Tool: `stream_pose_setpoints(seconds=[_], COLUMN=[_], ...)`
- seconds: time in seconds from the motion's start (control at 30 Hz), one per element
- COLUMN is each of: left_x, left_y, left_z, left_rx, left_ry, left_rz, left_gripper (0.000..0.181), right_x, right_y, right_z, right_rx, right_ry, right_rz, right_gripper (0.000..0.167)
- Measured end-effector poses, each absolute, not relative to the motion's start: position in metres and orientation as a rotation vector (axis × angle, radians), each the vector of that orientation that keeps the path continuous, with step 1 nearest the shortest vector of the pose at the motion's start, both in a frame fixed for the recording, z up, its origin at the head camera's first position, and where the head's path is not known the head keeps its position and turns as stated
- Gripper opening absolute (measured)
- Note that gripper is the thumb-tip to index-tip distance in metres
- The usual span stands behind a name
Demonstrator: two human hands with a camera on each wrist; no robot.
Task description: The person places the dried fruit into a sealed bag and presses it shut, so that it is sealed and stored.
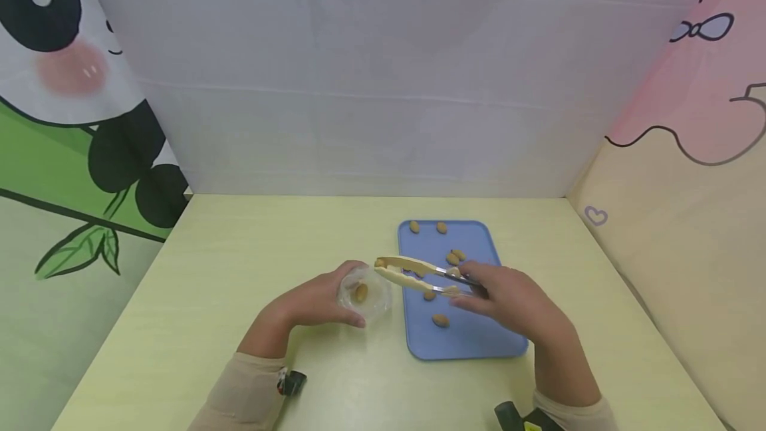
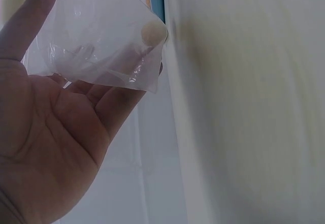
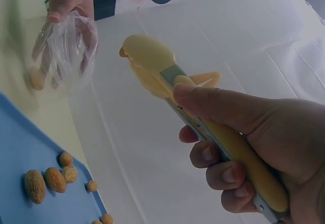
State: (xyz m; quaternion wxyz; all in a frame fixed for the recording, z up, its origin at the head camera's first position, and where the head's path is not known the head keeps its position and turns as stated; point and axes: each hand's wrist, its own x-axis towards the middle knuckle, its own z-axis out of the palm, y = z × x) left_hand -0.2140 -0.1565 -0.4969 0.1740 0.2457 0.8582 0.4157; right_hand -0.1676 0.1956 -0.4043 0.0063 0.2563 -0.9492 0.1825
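My left hand holds a clear plastic bag with its mouth spread, left of the blue tray. A brown nut lies inside the bag, seen also as a pale round shape in the left wrist view. My right hand grips yellow-tipped tongs above the tray's left part. Between the tong tips, close to the bag's right edge, is a nut. The tips stand nearly closed.
The blue tray lies on the pale table with several brown nuts spread over it. A white sheet stands behind the table, with printed cartoon panels on both sides.
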Motion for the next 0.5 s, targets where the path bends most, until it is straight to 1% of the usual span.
stream_pose_setpoints(seconds=[0.13,0.23,0.43,0.5], left_x=[-0.212,-0.212,-0.212,-0.212], left_y=[-0.157,-0.158,-0.158,-0.158], left_z=[-0.495,-0.495,-0.494,-0.494], left_rx=[0.697,0.689,0.678,0.676], left_ry=[2.431,2.432,2.439,2.435], left_rz=[1.175,1.165,1.14,1.136], left_gripper=[0.092,0.093,0.094,0.094], right_x=[-0.167,-0.167,-0.168,-0.168], right_y=[0.188,0.182,0.173,0.174], right_z=[-0.405,-0.407,-0.41,-0.409], right_rx=[0.821,0.828,0.817,0.775], right_ry=[-2.97,-2.97,-2.989,-3.0], right_rz=[0.566,0.583,0.68,0.705], right_gripper=[0.03,0.03,0.046,0.048])
